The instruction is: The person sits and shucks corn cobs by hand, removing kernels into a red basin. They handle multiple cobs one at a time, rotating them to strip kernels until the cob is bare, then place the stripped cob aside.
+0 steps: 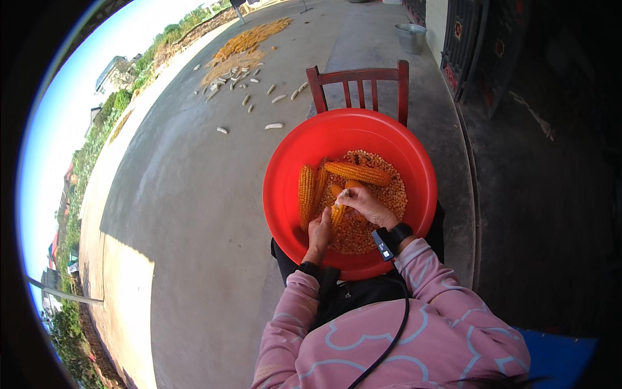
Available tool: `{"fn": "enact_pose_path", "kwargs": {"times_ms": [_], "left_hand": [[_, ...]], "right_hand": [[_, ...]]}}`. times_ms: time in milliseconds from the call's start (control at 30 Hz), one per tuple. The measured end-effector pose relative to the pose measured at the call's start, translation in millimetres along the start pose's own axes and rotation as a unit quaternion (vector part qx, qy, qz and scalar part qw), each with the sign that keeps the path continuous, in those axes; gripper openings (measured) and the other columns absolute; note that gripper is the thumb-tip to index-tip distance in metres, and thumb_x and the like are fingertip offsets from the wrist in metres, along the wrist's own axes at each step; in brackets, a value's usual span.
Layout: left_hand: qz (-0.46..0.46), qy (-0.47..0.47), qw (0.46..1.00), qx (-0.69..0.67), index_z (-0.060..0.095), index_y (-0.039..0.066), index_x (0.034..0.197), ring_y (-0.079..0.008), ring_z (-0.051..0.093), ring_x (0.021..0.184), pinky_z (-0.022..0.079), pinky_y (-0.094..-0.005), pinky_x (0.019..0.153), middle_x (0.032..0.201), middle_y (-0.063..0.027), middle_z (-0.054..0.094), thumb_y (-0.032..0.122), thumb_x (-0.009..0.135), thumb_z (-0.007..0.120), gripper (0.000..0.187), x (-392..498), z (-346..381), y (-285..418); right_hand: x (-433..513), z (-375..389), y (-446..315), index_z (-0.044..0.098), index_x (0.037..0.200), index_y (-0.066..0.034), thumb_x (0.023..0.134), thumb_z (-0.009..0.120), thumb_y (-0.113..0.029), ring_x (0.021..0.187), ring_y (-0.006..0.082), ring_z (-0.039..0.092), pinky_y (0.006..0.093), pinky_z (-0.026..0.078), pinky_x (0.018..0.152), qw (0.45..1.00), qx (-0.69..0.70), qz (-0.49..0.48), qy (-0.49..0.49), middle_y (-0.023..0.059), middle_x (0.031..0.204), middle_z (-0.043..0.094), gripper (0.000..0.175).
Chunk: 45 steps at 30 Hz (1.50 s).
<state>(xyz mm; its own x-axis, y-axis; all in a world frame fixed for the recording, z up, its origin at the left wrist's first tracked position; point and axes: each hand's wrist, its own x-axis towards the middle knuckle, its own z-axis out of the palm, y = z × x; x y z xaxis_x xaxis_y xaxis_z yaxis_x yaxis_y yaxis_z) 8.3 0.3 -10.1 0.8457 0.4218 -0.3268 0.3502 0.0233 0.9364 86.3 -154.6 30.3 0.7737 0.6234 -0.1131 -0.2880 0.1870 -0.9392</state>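
A partly shelled corn cob (337, 214) is held between my two hands over a large red plastic basin (282, 160). My left hand (320, 229) grips its lower, still kernelled part. At the pale, bare upper end, the fingers of my right hand (365, 205) are closed on the cob. Loose corn kernels (394, 190) cover the basin's bottom. Among them lie several whole ears, one upright-looking ear of corn (306, 192) at the left and another ear (358, 173) across the far side. The basin rests on my lap.
A dark red wooden chair (359, 74) stands just beyond the basin. Bare white cobs (274, 126) are scattered on the concrete floor (209, 204). Farther off are a heap of yellow corn (252, 36) and a metal bucket (411, 38). A black cable (407, 311) runs from my right wrist.
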Motion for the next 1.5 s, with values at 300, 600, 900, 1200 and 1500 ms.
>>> {"fn": "enact_pose_path", "kwargs": {"times_ms": [300, 600, 900, 1200, 1500], "left_hand": [[0.003, -0.005, 0.995, 0.099, 0.061, -0.004, 0.064, -0.0153, 0.05, 0.046, 0.04, -0.0314, 0.046, 0.051, -0.0057, 0.053, 0.044, 0.087, 0.054, 0.054, 3.1, 1.8, -3.9], [-0.068, -0.022, 0.997, 0.036, 0.065, -0.008, 0.083, -0.0177, 0.056, 0.056, 0.044, -0.0304, 0.054, 0.068, -0.0102, 0.061, 0.045, 0.085, 0.054, 0.055, -6.1, -3.3, 6.5], [-0.008, -0.013, 0.998, 0.053, 0.065, -0.007, 0.082, -0.0203, 0.06, 0.063, 0.047, -0.0336, 0.058, 0.069, -0.0123, 0.063, 0.042, 0.086, 0.052, 0.05, 7.4, 0.8, -12.9], [-0.135, -0.129, 0.956, -0.225, 0.055, -0.001, 0.113, -0.0184, 0.06, 0.074, 0.049, -0.0293, 0.068, 0.093, -0.0067, 0.063, 0.037, 0.091, 0.045, 0.045, -2.2, -3.9, 5.6], [-0.143, -0.141, 0.955, -0.218, 0.053, -0.001, 0.117, -0.0191, 0.061, 0.083, 0.05, -0.0295, 0.065, 0.104, -0.0079, 0.061, 0.035, 0.091, 0.048, 0.044, 8.0, -3.8, -10.2]], "right_hand": [[15.8, 4.0, 26.8, 0.052, 0.064, -0.0076, 0.085, 0.063, -0.029, 0.056, 0.0025, 0.037, 0.0226, 0.028, 0.048, 0.962, -0.207, -0.086, 0.157, -0.0063, 0.06, 0.041, 0.033], [11.6, -8.0, 34.7, 0.056, 0.083, -0.0082, 0.091, 0.046, -0.042, 0.059, 0.0061, 0.047, 0.023, 0.037, 0.046, 0.957, -0.247, -0.121, 0.095, -0.003, 0.065, 0.049, 0.037], [12.9, 1.5, 34.1, 0.049, 0.076, -0.0109, 0.09, 0.053, -0.034, 0.043, 0.0046, 0.033, 0.0226, 0.026, 0.04, 0.984, -0.138, -0.043, 0.104, -0.0067, 0.054, 0.037, 0.027], [0.5, 5.5, 1.8, 0.05, 0.083, -0.0125, 0.092, 0.05, -0.029, 0.042, 0.0024, 0.028, 0.0197, 0.025, 0.038, 0.995, 0.085, 0.041, -0.013, -0.0076, 0.055, 0.033, 0.019], [2.0, 7.5, 14.8, 0.047, 0.078, -0.0142, 0.09, 0.053, -0.04, 0.038, 0.0013, 0.025, 0.0197, 0.019, 0.035, 0.996, -0.05, 0.064, 0.044, -0.0101, 0.051, 0.03, 0.029]]}}
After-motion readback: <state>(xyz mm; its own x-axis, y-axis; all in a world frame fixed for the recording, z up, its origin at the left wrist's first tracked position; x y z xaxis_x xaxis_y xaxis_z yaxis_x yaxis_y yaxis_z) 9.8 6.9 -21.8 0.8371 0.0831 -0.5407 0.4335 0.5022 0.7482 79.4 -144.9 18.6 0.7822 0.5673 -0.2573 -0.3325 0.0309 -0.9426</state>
